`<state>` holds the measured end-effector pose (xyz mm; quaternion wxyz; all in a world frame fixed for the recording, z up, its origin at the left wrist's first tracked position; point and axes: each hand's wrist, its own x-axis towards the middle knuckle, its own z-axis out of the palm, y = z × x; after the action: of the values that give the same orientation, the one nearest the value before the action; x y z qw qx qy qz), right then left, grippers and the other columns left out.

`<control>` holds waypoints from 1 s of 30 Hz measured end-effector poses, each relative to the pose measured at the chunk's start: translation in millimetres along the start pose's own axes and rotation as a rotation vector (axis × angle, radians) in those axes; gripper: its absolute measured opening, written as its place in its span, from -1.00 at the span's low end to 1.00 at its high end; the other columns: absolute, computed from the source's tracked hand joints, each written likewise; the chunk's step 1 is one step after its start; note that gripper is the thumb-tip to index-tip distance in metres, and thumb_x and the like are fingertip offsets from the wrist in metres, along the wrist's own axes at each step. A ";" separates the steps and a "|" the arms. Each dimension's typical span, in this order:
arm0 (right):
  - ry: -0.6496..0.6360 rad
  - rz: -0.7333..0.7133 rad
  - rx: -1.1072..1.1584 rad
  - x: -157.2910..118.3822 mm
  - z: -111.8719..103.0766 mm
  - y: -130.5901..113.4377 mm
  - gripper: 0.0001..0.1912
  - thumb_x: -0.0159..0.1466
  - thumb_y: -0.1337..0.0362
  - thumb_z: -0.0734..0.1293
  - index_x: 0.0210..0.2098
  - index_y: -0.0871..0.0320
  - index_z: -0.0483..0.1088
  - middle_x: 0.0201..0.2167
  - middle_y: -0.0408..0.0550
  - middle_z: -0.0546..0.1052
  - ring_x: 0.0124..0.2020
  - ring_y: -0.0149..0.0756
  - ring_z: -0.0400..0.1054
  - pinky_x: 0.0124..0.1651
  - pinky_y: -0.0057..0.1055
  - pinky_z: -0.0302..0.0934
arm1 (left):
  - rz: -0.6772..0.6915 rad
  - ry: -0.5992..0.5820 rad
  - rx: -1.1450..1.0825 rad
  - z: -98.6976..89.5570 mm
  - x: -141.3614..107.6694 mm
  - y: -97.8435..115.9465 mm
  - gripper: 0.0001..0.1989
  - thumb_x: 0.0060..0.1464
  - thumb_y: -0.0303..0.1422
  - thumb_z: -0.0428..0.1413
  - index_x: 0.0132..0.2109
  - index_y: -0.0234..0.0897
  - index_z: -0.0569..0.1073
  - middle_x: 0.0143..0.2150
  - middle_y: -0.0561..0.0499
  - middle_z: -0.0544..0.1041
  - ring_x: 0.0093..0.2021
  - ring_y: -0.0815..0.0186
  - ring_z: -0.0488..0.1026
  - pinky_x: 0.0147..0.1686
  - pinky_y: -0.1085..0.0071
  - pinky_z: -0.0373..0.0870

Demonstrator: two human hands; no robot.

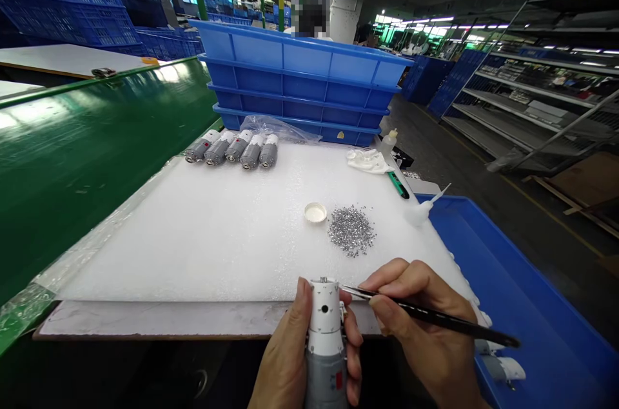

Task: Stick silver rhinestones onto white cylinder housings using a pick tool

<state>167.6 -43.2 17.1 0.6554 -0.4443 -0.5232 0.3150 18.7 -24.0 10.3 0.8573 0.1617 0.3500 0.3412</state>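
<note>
My left hand (286, 352) is wrapped round a white and grey spacecraft model (327, 365), which stands upright with its white end up and a red mark low on the grey part. Black tweezers (447, 319) are pinched in my right hand (430, 331), their metal tips close to the model's upper right side. Whether the tips grip a part is too small to tell. On the white foam sheet (217, 222), a heap of tiny silver parts (351, 230) lies beyond my hands, beside a small round white dish (315, 213).
Several similar models (251, 152) lie at the back left of the sheet. Stacked blue crates (304, 83) stand behind. To the right are a white cloth (367, 160), a green-handled tool (398, 184), a nozzle bottle (420, 212) and a blue bin (512, 267) with more models.
</note>
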 end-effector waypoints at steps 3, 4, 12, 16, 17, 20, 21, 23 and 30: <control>0.032 0.036 -0.029 -0.8 3.3 -2.3 -0.89 0.27 0.39 0.43 -0.34 0.08 0.44 -0.32 -0.12 0.58 -0.42 -0.45 0.45 -0.48 -0.59 0.30 | 0.017 0.047 0.060 2.1 -1.8 0.3 -0.48 0.20 0.08 0.03 0.02 -0.29 0.42 -0.47 -0.01 0.57 -0.62 0.35 0.44 -0.64 0.51 0.25; 0.035 0.042 -0.034 -0.3 4.1 -3.1 -0.89 0.27 0.38 0.43 -0.35 0.08 0.43 -0.32 -0.11 0.58 -0.42 -0.43 0.45 -0.49 -0.59 0.30 | 0.023 0.055 0.078 2.4 -2.2 0.4 -0.46 0.19 0.10 0.03 0.02 -0.29 0.42 -0.46 -0.03 0.57 -0.59 0.33 0.46 -0.63 0.51 0.24; -0.078 0.040 -0.029 6.1 5.5 -7.5 -0.88 0.30 0.40 0.40 -0.32 0.07 0.41 -0.33 -0.11 0.57 -0.63 -0.51 0.35 -0.62 -0.55 0.30 | 0.060 0.134 0.185 3.6 -5.8 -1.7 -0.42 0.19 0.14 -0.03 0.01 -0.27 0.45 -0.48 -0.04 0.59 -0.56 0.29 0.49 -0.62 0.48 0.26; -0.059 0.083 -0.002 4.8 7.1 -8.7 -0.87 0.32 0.39 0.39 -0.34 0.07 0.38 -0.35 -0.14 0.56 -0.61 -0.52 0.37 -0.59 -0.57 0.32 | 0.076 0.153 0.189 8.3 -7.4 0.5 -0.44 0.21 0.13 -0.05 -0.06 -0.28 0.49 -0.51 -0.01 0.57 -0.62 0.37 0.41 -0.60 0.50 0.29; -0.058 0.093 0.005 4.0 7.6 -9.0 -0.86 0.33 0.38 0.38 -0.34 0.07 0.38 -0.35 -0.15 0.57 -0.60 -0.53 0.38 -0.58 -0.58 0.32 | 0.086 0.140 0.185 9.5 -7.6 1.3 -0.44 0.21 0.13 -0.05 -0.10 -0.29 0.50 -0.52 0.00 0.56 -0.63 0.39 0.40 -0.60 0.51 0.28; -0.066 0.111 0.019 2.3 8.9 -9.5 -0.86 0.35 0.38 0.37 -0.34 0.06 0.37 -0.34 -0.17 0.57 -0.59 -0.55 0.40 -0.54 -0.61 0.34 | 0.123 0.120 0.178 12.6 -7.3 2.8 -0.42 0.22 0.13 -0.07 -0.23 -0.31 0.52 -0.55 -0.01 0.54 -0.62 0.41 0.38 -0.58 0.53 0.28; -0.068 0.113 0.026 2.2 9.4 -9.6 -0.85 0.35 0.39 0.36 -0.34 0.06 0.37 -0.35 -0.18 0.57 -0.59 -0.56 0.40 -0.53 -0.61 0.34 | 0.135 0.123 0.178 13.4 -7.2 2.8 -0.42 0.22 0.13 -0.07 -0.28 -0.31 0.52 -0.55 -0.01 0.54 -0.62 0.41 0.39 -0.57 0.53 0.28; -0.069 0.125 0.037 2.7 11.2 -10.0 -0.85 0.35 0.40 0.36 -0.34 0.06 0.36 -0.38 -0.20 0.56 -0.60 -0.56 0.40 -0.53 -0.63 0.34 | 0.160 0.133 0.176 14.8 -6.8 2.2 -0.41 0.22 0.14 -0.06 -0.35 -0.31 0.51 -0.55 0.00 0.52 -0.61 0.43 0.38 -0.56 0.53 0.28; 0.094 0.157 0.053 4.9 23.9 -13.9 -0.77 0.29 0.33 0.40 -0.49 0.14 0.34 -0.52 -0.23 0.49 -0.70 -0.57 0.33 -0.67 -0.66 0.23 | 0.303 0.227 0.207 17.8 -6.0 -2.9 -0.47 0.15 0.15 0.03 -0.31 -0.27 0.46 -0.46 0.03 0.54 -0.61 0.44 0.38 -0.59 0.54 0.31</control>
<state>145.1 -38.5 33.2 0.6640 -0.4809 -0.4469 0.3580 29.5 -30.9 24.3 0.7301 0.2602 0.4492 0.4443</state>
